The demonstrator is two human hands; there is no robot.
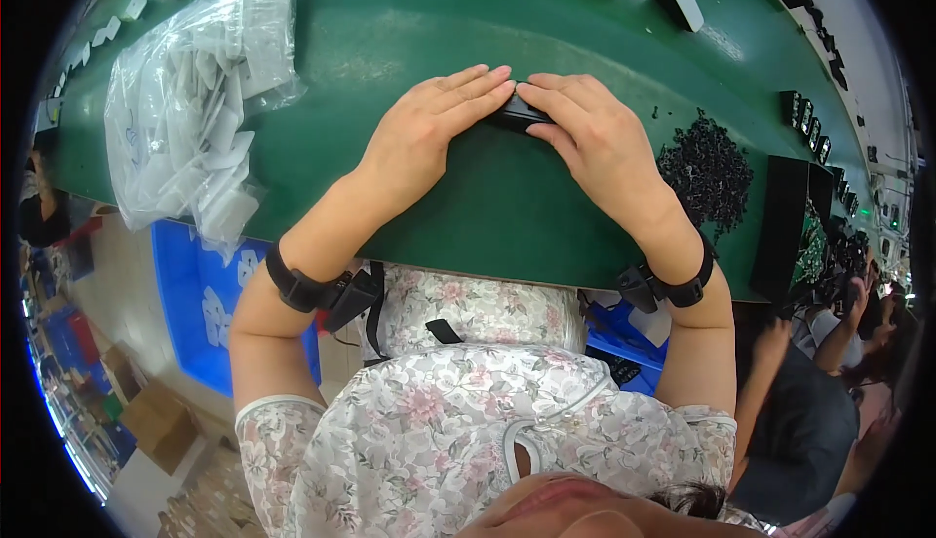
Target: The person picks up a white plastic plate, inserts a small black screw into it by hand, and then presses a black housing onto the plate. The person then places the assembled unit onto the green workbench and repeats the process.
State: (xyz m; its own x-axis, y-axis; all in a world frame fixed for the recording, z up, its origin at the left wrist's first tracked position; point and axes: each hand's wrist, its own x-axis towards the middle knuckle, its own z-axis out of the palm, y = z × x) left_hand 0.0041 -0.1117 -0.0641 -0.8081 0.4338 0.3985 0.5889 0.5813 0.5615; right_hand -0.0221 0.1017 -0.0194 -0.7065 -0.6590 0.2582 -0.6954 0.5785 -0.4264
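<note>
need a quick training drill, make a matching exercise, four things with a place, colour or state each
A. black case
B. plastic bag
C. small black parts
D. bin

1. heaped to the right of the right hand
2. blue, holding white pieces
3. between the left hand and right hand
4. see-through, at left on the green table

Pairs: A-3; B-4; C-1; D-2

On the counter [409, 36], a bag [210, 99] lies left, small parts [707, 172] right, a case [514, 115] between them; a bin [180, 285] stands near left, below.
</note>
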